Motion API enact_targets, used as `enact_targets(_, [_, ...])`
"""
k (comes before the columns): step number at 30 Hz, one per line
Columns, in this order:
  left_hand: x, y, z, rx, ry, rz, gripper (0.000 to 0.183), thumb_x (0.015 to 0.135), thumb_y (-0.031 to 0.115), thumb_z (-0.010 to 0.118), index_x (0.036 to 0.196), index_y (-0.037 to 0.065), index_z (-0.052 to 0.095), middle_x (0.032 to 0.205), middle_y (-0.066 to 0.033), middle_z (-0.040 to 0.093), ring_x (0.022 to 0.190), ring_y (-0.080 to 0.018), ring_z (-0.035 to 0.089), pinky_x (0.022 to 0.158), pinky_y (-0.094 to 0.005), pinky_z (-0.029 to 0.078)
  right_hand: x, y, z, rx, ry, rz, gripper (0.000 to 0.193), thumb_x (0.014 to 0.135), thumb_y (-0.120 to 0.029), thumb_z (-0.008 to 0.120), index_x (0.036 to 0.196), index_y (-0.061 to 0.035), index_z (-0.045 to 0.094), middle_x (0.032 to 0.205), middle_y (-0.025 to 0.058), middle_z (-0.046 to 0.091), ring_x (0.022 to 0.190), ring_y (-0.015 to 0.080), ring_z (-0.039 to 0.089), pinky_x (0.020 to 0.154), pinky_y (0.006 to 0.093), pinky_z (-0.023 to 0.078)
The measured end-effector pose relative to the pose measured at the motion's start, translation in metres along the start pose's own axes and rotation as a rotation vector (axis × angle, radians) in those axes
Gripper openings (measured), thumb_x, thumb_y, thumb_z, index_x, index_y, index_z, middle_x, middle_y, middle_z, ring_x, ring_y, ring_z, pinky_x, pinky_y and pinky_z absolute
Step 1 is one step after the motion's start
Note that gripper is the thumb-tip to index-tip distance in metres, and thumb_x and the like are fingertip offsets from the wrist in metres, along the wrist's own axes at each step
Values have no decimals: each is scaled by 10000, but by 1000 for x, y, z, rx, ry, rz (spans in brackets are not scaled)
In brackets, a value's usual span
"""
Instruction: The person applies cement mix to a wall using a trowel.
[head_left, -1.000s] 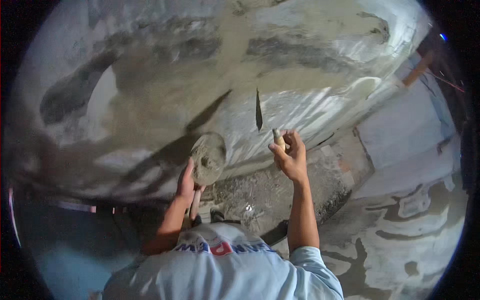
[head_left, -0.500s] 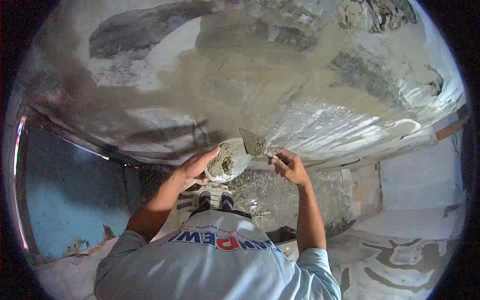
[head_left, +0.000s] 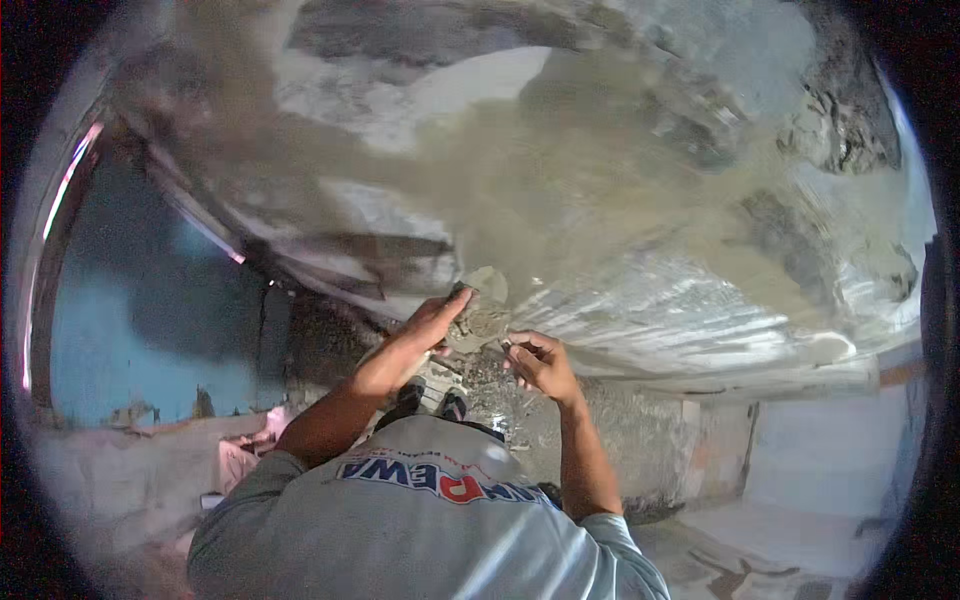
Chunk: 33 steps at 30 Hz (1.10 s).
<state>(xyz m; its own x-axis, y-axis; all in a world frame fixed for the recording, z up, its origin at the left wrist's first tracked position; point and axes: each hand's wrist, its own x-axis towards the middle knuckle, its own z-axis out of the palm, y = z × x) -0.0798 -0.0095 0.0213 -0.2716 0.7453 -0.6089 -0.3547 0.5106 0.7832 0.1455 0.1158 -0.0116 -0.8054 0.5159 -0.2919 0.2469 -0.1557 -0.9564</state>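
My left hand (head_left: pixel 432 320) is closed on the side of a shallow, mortar-smeared bowl (head_left: pixel 491 281), its thumb over the rim. Grey-brown wet mortar (head_left: pixel 478 320) lies in it. At the bowl's right, my right hand (head_left: pixel 541 366) grips the short handle of a small trowel (head_left: pixel 508 343). The trowel's blade is hard to tell apart from the mortar and the bowl. Just beyond both hands rises a wall (head_left: pixel 620 200), patchily coated in damp and pale plaster.
To the left is a blue panel (head_left: pixel 160 310) with a bright strip along its edge. A pinkish shape (head_left: pixel 245 455) beside my left arm is too unclear to name. My feet (head_left: pixel 453 404) stand below the bowl. A pale wall (head_left: pixel 825 440) stands at the right.
The trowel has moved from beside the bowl, blade raised with mortar on it, to the bowl itself. Both hands sit slightly lower against the wall, and the view has turned.
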Motion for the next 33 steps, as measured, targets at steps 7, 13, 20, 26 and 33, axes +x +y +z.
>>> enact_targets(7, [17, -62, 10, -415, 149, 36, 716, 974, 739, 362, 1026, 92, 663, 671, -6, 623, 475, -107, 514, 438, -253, 397, -6, 14, 27, 141, 53, 45, 244, 1013, -165, 586, 1184, 4, 627, 808, 101, 682, 514, 111, 571, 442, 243, 453])
enact_targets(13, [6, -58, 18, -380, 124, 136, 651, 1002, 684, 382, 930, 97, 656, 622, 10, 592, 481, -101, 519, 434, -253, 386, -3, 26, 34, 126, 34, 56, 241, 1012, -164, 589, 1181, 4, 625, 821, 110, 677, 513, 113, 563, 436, 246, 446])
enact_targets(20, [-2, -64, 25, -406, 203, 292, 675, 1022, 617, 412, 1072, 6, 693, 736, -51, 647, 583, -122, 606, 528, -285, 502, -4, 27, 26, 94, -41, 41, 298, 1029, -213, 581, 1256, -21, 596, 822, 85, 672, 515, 116, 561, 429, 246, 450])
enact_targets(26, [33, -97, 30, -285, 469, 536, 662, 1034, 611, 374, 951, 31, 682, 719, -41, 638, 563, -125, 572, 530, -300, 459, 5, 24, 23, 35, -88, 42, 293, 1030, -200, 572, 1259, -21, 608, 828, 75, 669, 524, 108, 569, 439, 245, 440])
enact_targets(33, [5, -74, 27, -471, 393, 327, 698, 991, 673, 418, 1003, 43, 719, 729, -37, 640, 549, -128, 558, 483, -306, 446, 11, 17, 36, 67, -98, 57, 272, 1028, -164, 564, 1248, -14, 620, 828, 58, 665, 525, 90, 551, 455, 229, 438])
